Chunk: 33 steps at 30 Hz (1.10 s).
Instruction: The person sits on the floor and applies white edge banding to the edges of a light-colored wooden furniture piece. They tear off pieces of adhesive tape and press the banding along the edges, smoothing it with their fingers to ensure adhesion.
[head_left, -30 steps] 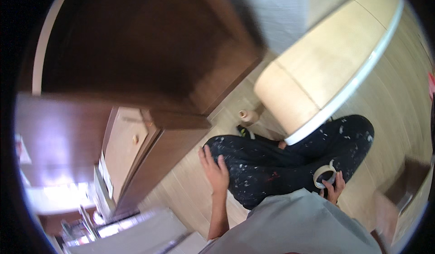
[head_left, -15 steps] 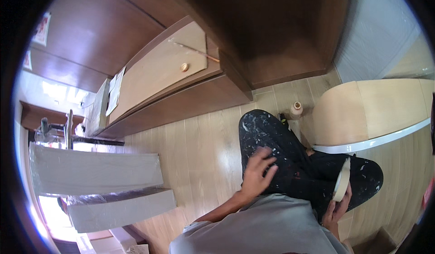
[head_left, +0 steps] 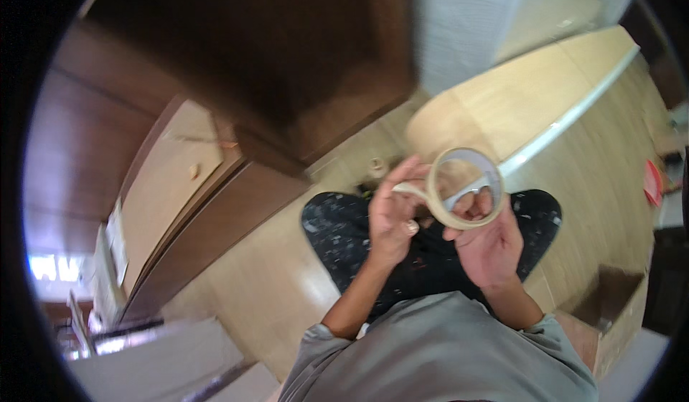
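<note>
Above the black, paint-flecked cloth trousers [head_left: 331, 228], the right hand [head_left: 491, 248] clasped a cream, ring-shaped tape roll [head_left: 433, 198]; whether the left hand [head_left: 391, 226] pinched its narrow loose tail [head_left: 412, 188] could not be told. Firm support and an untwisted tail seemed wise.

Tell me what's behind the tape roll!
Through the tape roll, I see fingers of the right hand and the pale, white-edged panel. Whatever the roll itself covers is hidden.

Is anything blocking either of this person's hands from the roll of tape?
Nothing visible does. The right hand holds the roll of tape, and the left hand is at its loose strip, with no object in between.
</note>
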Motion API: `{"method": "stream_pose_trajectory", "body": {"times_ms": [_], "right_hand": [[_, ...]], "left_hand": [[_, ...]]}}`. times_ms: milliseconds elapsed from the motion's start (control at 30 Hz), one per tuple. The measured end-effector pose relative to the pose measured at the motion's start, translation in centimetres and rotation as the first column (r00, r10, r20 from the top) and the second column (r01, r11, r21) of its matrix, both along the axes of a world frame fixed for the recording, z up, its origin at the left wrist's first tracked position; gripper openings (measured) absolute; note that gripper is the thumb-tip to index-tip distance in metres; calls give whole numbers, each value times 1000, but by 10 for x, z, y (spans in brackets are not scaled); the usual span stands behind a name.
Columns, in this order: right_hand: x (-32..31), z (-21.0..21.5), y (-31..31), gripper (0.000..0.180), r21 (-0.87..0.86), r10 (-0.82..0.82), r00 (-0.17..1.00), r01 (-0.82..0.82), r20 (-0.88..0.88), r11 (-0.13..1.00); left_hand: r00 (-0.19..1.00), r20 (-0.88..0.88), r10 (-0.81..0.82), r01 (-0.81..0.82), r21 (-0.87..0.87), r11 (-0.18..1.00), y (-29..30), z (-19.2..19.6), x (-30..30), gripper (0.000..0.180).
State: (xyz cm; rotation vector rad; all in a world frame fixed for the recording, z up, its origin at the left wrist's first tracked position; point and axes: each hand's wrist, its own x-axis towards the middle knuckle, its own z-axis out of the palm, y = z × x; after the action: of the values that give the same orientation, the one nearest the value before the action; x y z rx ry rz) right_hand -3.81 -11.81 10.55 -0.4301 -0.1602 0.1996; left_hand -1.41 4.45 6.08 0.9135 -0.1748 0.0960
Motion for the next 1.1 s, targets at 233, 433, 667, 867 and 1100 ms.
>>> {"method": "stream_pose_trajectory", "body": {"times_ms": [233,433,667,867,1100], "right_hand": [[-13,-23,-30,40,183,10,971,35,-237,983],[-30,-43,-53,42,248,116,920,-21,-375,969],[-45,-62,-73,44,-513,-217,919,19,-329,858],[-55,-66,-73,46,-794,-340,940,225,24,564],[-49,-51,-66,68,-867,-93,862,496,499,-47]], "left_hand": [[996,81,21,-29,98,995,-23,3,7,47],[998,-1,68,-66,230,971,-36,-6,-1,12],[999,-10,32,-25,418,908,-28,5,-9,12],[998,21,65,-65,588,806,-35,9,-10,12],[991,-129,-16,84,543,835,-29,19,-13,16]]}}
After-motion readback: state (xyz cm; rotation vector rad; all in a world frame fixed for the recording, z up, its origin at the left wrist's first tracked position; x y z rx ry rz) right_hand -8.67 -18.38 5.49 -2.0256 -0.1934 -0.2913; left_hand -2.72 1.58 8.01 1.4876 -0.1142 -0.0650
